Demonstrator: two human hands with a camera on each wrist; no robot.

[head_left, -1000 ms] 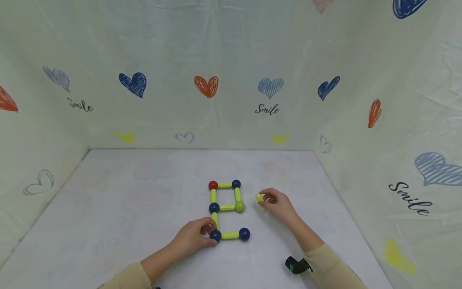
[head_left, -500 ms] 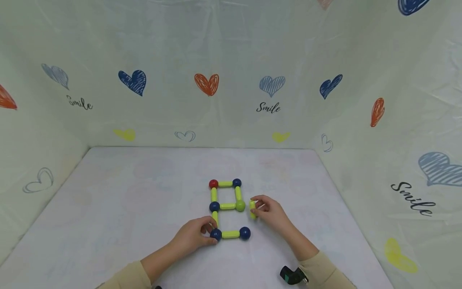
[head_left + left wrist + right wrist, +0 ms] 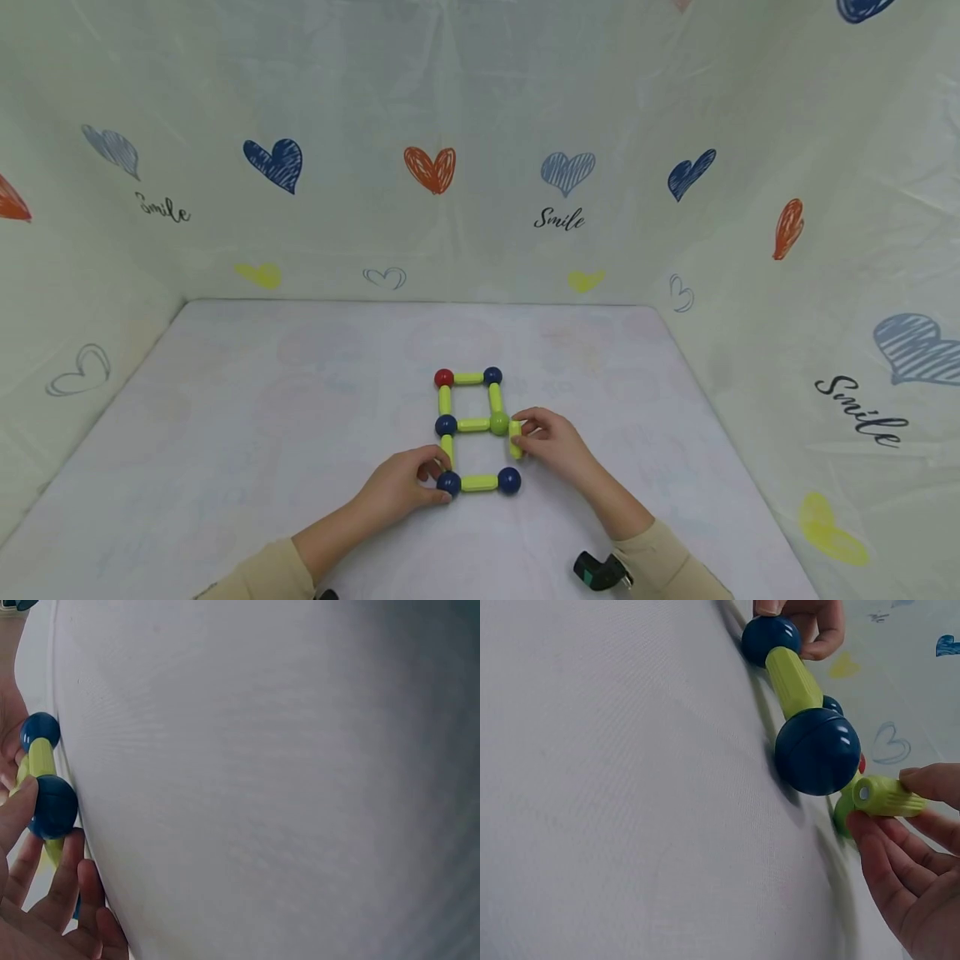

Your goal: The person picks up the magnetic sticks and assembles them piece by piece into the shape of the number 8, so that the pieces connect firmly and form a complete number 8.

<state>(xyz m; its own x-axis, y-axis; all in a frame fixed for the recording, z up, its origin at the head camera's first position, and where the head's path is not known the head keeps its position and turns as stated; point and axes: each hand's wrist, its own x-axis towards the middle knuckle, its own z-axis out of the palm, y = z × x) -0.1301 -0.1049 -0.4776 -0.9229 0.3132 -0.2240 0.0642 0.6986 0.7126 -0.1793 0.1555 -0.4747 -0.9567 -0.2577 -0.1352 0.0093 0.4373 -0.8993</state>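
Observation:
On the white table lies a figure of balls joined by yellow-green rods: a closed square at the far side, with a three-sided part nearer me. My left hand pinches the near-left blue ball between thumb and fingers. A short yellow-green rod is pinched in my right hand, just right of the green ball. In the right wrist view, the rod's near end shows a silvery disc. The near-right blue ball stands apart from that rod. Whether the rod touches the green ball, I cannot tell.
A red ball and another blue ball form the far corners. A black wrist device sits beside the right sleeve. Behind the table hangs a pale sheet printed with hearts.
My right hand has brought the yellow-green rod leftward and nearer, turning it to lie along the figure's right side. The left hand keeps its hold on the blue ball.

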